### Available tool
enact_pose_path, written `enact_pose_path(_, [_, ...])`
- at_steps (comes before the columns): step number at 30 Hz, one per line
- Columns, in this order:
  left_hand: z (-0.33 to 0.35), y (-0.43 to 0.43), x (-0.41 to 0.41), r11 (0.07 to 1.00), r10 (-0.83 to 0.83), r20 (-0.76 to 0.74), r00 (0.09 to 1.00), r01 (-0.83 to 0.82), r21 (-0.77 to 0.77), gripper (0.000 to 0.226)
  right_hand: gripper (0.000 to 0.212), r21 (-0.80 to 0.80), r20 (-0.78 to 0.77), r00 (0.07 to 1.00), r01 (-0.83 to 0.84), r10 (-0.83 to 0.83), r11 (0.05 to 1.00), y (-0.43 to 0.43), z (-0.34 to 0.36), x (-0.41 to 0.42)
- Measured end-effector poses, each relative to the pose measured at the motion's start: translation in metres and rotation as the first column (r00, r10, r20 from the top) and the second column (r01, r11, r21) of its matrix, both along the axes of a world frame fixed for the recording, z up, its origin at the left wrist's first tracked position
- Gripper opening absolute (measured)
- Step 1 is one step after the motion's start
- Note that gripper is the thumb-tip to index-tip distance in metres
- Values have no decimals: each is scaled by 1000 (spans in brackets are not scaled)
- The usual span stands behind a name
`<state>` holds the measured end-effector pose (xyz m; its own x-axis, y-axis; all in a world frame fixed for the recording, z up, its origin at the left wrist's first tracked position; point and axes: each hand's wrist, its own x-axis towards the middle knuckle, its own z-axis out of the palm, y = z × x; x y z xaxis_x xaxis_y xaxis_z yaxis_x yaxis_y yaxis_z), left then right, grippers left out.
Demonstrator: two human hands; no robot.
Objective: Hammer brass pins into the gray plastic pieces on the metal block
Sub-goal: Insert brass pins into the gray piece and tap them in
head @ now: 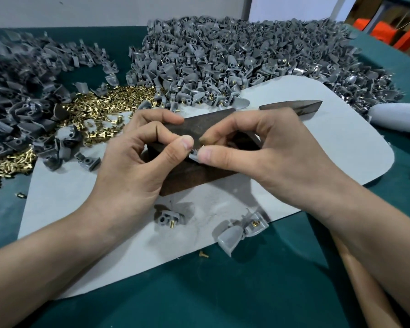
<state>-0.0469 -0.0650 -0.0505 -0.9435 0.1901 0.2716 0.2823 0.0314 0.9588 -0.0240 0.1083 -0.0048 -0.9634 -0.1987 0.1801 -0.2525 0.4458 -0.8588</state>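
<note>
Both hands meet over the dark, rust-brown metal block (pixel 200 129), which lies on a pale gray mat (pixel 329 147) spread over the green table covering (pixel 223 294). The right hand (pixel 265 159) pinches a small gray plastic piece (pixel 194 157) between thumb and forefinger, just above the block's near edge. The left hand (pixel 137 155) closes on the same piece from the other side, its thumb tip against it and its fingers curled. This looks like the seating step, with one hand steadying the piece while the other starts a pin. Whether a pin is already in the hole I cannot tell, as the fingertips cover it.

The loose heap of short brass pins (pixel 100 112) lies within easy reach of the left hand. The big pile of gray plastic pieces (pixel 223 55) lies behind the block (many there already show brass). The dark, wedge-shaped hammer head (pixel 294 107) rests on the mat just beyond the right hand, ready to be picked up. Two pinned gray pieces (pixel 169 218) lie on the mat's near edge, probably set aside as finished.
</note>
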Motion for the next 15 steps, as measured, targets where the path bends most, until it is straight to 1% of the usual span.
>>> enact_pose_path(2, [1, 0, 0, 1000, 5, 0, 1000, -5, -4, 17, 25, 135, -61, 997, 56, -48, 989, -6, -1, 7])
enact_pose_path(4, [1, 1, 1, 1000, 10, 1, 1000, -10, -6, 17, 29, 340, -185, 977, 168, -109, 925, -12, -2, 11])
enact_pose_path(5, [2, 1, 1, 1000, 12, -1, 1000, -12, -9, 17, 30, 406, -247, 961, 218, -123, 887, -15, -3, 12])
enact_pose_path(6, [2, 2, 1, 1000, 13, -2, 1000, -13, -9, 17, 30, 435, -292, 948, 251, -128, 864, -17, -4, 13])
enact_pose_path(11, [2, 1, 1, 1000, 6, -6, 1000, -6, -16, 18, 19, 450, -486, 865, 372, -127, 812, -19, -12, 14])
enact_pose_path(15, [2, 0, 2, 1000, -5, 7, 1000, 5, -19, 16, 18, 476, -565, 822, 395, -71, 786, -15, -16, 11])
